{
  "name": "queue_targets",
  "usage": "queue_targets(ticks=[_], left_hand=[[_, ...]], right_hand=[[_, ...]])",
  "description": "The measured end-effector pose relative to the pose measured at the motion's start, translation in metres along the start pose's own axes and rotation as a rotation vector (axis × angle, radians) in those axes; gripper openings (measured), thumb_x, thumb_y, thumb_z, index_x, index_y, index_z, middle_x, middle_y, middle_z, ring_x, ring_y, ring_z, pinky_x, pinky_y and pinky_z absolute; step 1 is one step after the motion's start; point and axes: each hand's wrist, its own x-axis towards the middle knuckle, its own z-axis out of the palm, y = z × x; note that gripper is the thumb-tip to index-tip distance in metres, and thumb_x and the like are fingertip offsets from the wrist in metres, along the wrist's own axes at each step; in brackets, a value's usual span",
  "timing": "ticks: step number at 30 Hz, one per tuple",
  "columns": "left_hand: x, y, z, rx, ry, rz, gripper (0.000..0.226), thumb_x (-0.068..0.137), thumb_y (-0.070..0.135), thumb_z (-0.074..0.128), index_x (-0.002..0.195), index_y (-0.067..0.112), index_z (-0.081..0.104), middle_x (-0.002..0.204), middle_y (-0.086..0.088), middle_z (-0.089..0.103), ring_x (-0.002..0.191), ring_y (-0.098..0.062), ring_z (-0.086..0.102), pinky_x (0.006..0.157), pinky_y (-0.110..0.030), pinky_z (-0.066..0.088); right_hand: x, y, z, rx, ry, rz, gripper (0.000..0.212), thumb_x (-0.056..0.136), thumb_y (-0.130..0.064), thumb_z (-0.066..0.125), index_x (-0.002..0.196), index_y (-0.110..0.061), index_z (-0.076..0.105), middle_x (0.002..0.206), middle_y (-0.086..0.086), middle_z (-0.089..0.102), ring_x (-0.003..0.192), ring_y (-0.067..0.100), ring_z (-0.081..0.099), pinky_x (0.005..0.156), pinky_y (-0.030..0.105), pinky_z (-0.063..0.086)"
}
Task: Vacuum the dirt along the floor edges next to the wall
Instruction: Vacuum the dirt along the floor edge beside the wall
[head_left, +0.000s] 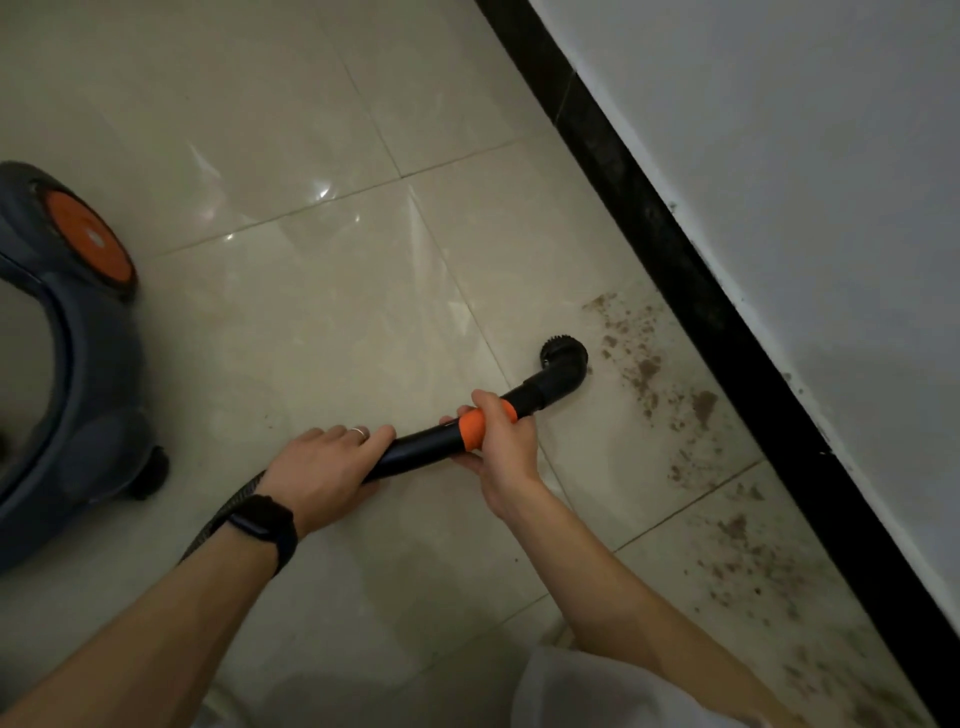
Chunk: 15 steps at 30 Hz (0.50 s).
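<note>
The glossy cream tiled floor (311, 156) spreads under both hands, and the white painted wall (779, 156) with its black skirting strip (675, 249) runs diagonally beyond the right hand. Out past the left hand sits the blue-grey canister vacuum cleaner (78, 415) with an orange wheel hub, cut off by the frame edge so its top cannot be seen. Brown crumbly dirt (649, 369) lies in a scattered band along the skirting, ahead and to the right of the right hand, and is hard to make out in the dim shadow nearer the person. The rigid black plastic vacuum wand (421, 449) lies low between the hands: the left hand (327, 467) wraps its rear end where the ribbed grey hose (228, 512) joins, and the right hand (501, 441) curls round the orange collar (472, 428) further forward. It looks light and stiff, probably steered best from that collar, with the soft hose trailing. The small round black brush nozzle (563, 358) sits just beside the nearest dirt; whether its bristles touch the tile I cannot tell
</note>
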Motion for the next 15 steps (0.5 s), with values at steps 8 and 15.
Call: queue_targets(ticks=[8, 15], left_hand=[[0.052, 0.028, -0.015, -0.01, -0.121, -0.134, 0.04, 0.096, 0.037, 0.05, 0.132, 0.021, 0.039, 0.11, -0.002, 0.062, 0.096, -0.027, 0.061, 0.068, -0.032, 0.036], [0.071, 0.032, -0.015, 0.003, -0.105, -0.167, 0.036, 0.097, 0.036, 0.049, 0.128, 0.022, 0.038, 0.108, 0.001, 0.06, 0.093, -0.025, 0.059, 0.066, -0.031, 0.035]], right_hand=[[0.029, -0.043, -0.011, 0.004, 0.033, -0.055, 0.038, 0.094, -0.016, 0.071, 0.122, -0.007, 0.048, 0.087, 0.012, 0.068, 0.072, 0.025, 0.074, 0.055, 0.037, 0.062], [0.045, -0.057, -0.015, -0.01, 0.019, -0.063, 0.048, 0.093, -0.02, 0.073, 0.13, -0.005, 0.047, 0.098, 0.016, 0.068, 0.072, 0.024, 0.077, 0.056, 0.038, 0.061]])
